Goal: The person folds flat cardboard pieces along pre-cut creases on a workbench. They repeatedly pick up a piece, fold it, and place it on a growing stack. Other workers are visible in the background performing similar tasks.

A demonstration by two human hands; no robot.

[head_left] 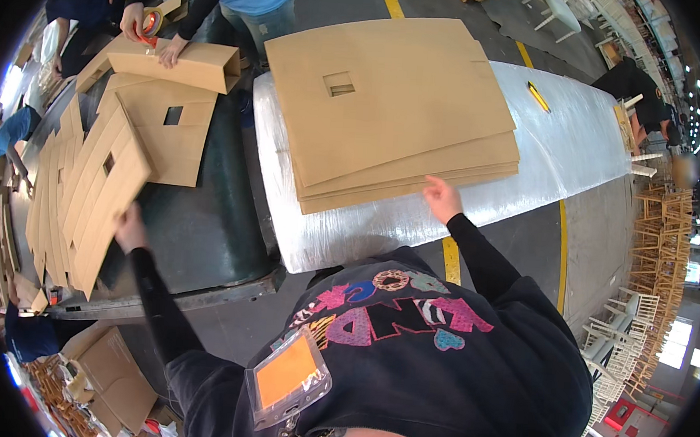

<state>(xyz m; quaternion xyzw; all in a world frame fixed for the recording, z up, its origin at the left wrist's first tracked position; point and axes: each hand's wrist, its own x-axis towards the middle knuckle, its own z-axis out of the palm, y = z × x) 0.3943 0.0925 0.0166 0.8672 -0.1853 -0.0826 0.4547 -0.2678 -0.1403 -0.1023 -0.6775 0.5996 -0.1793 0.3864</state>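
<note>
On the left, my left hand (131,231), slightly blurred, grips the near edge of a creased cardboard sheet (119,192) with a small cut-out. Some of its fingers are hidden at that edge. The sheet overlaps other cardboard sheets (50,200) on the dark table. My right hand (442,198) is at the near edge of a stack of flat cardboard sheets (406,86), its index finger stretched out and the other fingers loosely bent; nothing shows in it. The top sheet of that stack has a small rectangular flap cut into it.
The stack rests on a long plastic-wrapped surface (278,214), with a yellow cutter-like tool (538,97) farther right. Across the dark table (213,226), a co-worker's hands hold a tape dispenser (150,26) and a folded cardboard box (175,64). Stacked chairs (655,269) line the right.
</note>
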